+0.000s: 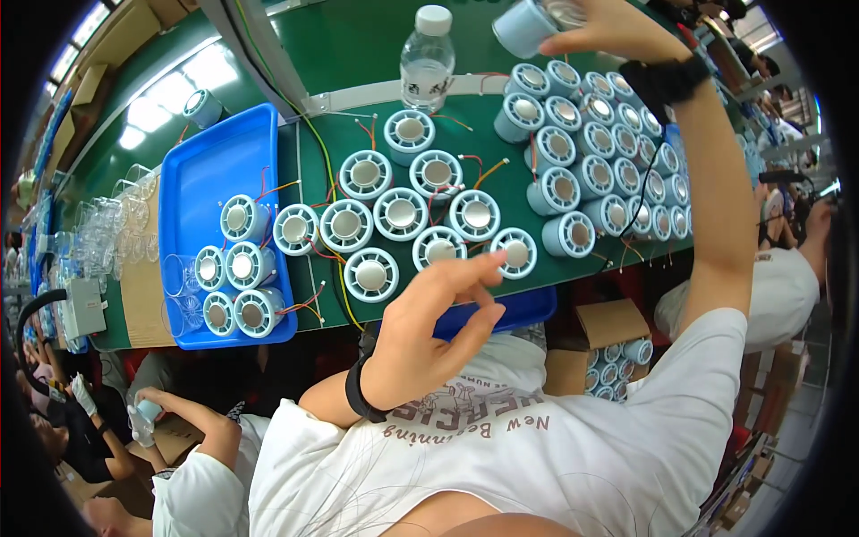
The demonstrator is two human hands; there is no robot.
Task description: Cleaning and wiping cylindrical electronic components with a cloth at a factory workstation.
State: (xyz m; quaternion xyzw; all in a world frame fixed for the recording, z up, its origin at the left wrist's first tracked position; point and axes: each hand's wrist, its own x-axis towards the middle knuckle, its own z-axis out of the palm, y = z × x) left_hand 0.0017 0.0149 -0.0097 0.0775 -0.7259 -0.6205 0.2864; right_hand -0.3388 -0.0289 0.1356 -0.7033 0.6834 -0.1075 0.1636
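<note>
Light-blue cylindrical housing (523, 29) is held at the far side of the green table (483, 134), above the tabletop, right of centre. Gripped by the right hand (613, 31), fingers and thumb wrapped at the housing's right end; a clear part shows there, too blurred and cut off to identify. Long axis is tilted well off vertical; exact heading can't be read.

Key relation: held housing is beyond the left hand (434, 327) and slightly to its right, well apart. Right hand is the near one; arm is stretched long. Left hand is kept low by the body, thumb and index parted, nothing seen pinched. Index tip is over or just beside the rim of a standing housing (517, 253); contact can't be confirmed.

Outward from there: capped plastic bottle (428, 67) is stood left of the held housing. Packed housing cluster (595, 139) is set on the near side of the right hand, axes upright, metal discs up. Looser wired group (400, 213) is spread left of that. Blue tray (219, 152) is placed farther left, with more housings and clear cups (183, 276) in it.
</note>
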